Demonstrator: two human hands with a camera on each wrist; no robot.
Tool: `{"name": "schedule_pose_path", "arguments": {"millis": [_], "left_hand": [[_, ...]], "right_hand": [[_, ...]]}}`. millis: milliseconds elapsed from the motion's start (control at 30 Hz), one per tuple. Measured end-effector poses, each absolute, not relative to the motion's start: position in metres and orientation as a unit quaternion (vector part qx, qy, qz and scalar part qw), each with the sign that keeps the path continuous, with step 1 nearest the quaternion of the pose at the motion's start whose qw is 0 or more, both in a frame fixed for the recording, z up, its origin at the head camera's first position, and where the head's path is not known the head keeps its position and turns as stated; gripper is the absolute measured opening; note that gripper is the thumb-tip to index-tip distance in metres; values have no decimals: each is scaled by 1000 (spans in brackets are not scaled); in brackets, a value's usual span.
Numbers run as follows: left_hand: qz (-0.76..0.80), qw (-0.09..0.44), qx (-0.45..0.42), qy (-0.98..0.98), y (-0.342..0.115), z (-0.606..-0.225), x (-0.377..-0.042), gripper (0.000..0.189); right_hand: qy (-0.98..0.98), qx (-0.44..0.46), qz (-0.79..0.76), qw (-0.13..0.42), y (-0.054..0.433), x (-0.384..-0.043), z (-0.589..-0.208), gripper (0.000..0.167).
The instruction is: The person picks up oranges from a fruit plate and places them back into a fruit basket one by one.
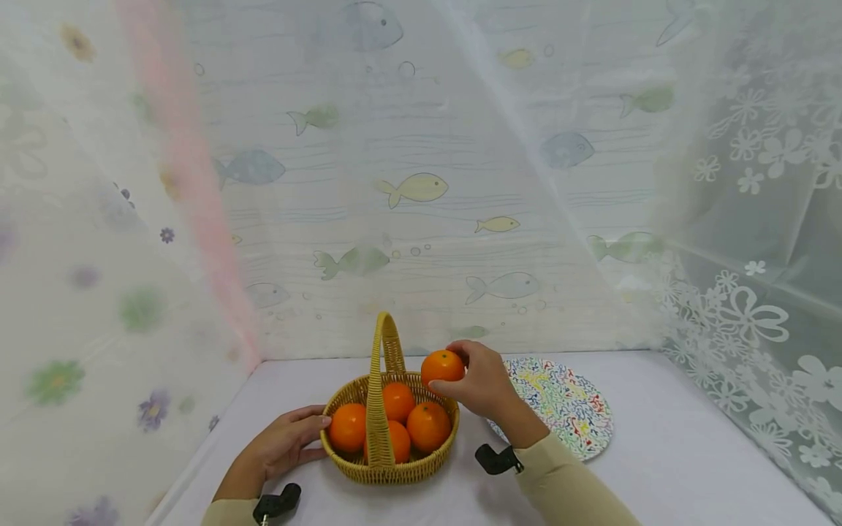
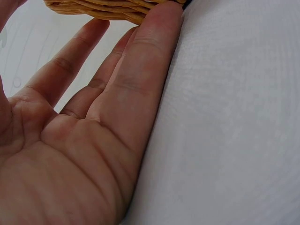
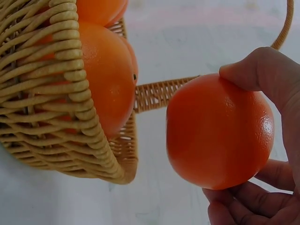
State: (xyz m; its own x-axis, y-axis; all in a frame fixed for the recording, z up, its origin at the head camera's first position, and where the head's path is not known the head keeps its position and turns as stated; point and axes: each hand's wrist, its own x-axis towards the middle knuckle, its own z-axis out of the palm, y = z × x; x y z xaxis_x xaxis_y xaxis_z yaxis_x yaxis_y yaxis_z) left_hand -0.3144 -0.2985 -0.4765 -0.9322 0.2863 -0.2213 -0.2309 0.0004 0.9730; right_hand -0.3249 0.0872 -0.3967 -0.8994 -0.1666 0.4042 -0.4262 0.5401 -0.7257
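My right hand (image 1: 479,376) holds an orange (image 1: 442,367) between thumb and fingers, above the right rim of a yellow wicker basket (image 1: 391,476). In the right wrist view, the held orange (image 3: 220,131) is apart from the basket (image 3: 51,103) and from an orange (image 3: 104,77) inside it. Several more oranges (image 1: 428,427) lie in the basket, some partly hidden by its upright handle (image 1: 376,380). At the basket's left side, my left hand (image 1: 289,438) touches the wicker. The left wrist view shows its fingers (image 2: 140,79) extended, with fingertips against the woven wall (image 2: 103,7).
A round plate (image 1: 559,402) with a multicoloured speckled pattern lies on the white-covered table (image 1: 671,438), right of the basket and partly behind my right forearm. Fish-patterned sheeting (image 1: 421,219) hangs behind the table. Flowered sheets hang at the left (image 1: 99,329) and right (image 1: 756,256).
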Motion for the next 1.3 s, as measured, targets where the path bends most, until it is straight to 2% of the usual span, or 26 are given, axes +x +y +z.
{"name": "schedule_pose_path", "arguments": {"millis": [300,667,1300], "left_hand": [[708,185,19,681,-298,-476,-315,68],[707,182,14,683,-297,-476,-315,68],[709,185,16,680,-299,-477,-315,68]], "right_hand": [[-864,175,455,122,77,-331,-398,55],[-873,174,440,118,65,-339,-410,63],[-885,169,424,89,57,-341,-423,66]]}}
